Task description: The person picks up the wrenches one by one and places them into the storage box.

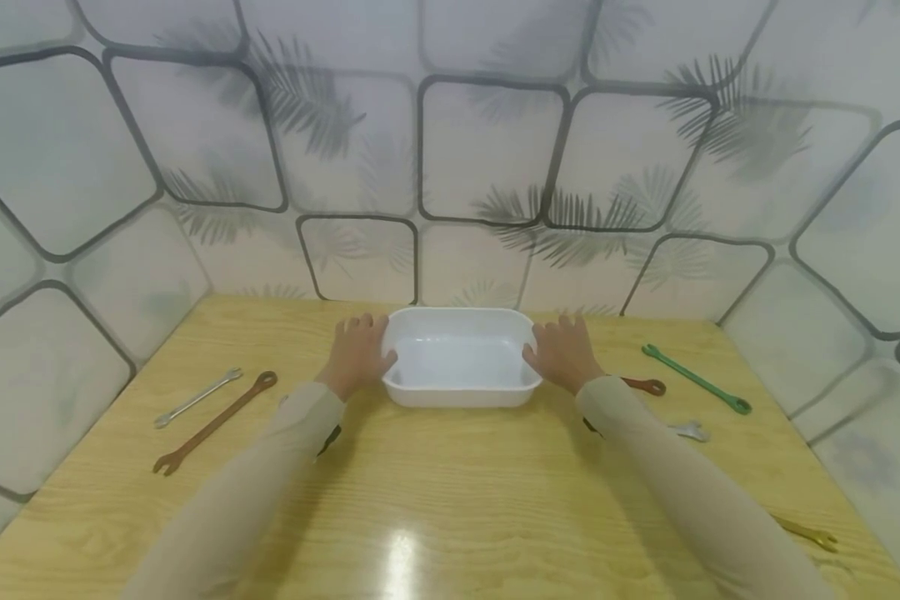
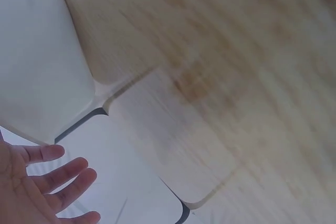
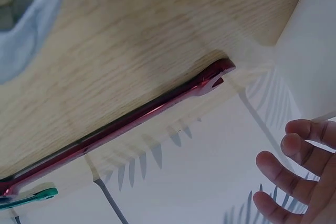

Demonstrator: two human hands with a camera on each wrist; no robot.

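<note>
A white rectangular plastic tub (image 1: pixel 461 398) stands near the back of the wooden table, its inside showing bare white. At its left end my left hand (image 1: pixel 356 354) holds the rim, thumb over the edge and the other fingers outside. My right hand (image 1: pixel 566 352) grips the opposite end in the same way. In the left wrist view, spread fingers (image 2: pixel 73 179) lie at the rim of the tub (image 2: pixel 42 61), with the thumb hidden. Slightly bent fingers (image 3: pixel 286 171) of the right hand meet the tub's edge (image 3: pixel 310 56) in the right wrist view.
On the left lie a silver wrench (image 1: pixel 198 398) and a reddish-brown wrench (image 1: pixel 216 423). To the right are a green wrench (image 1: pixel 696 379), a red wrench (image 3: pixel 126 121), a silver wrench (image 1: pixel 692 431) and a gold wrench (image 1: pixel 806 532), some partly behind my sleeve. A patterned wall (image 1: pixel 367 258) borders the table.
</note>
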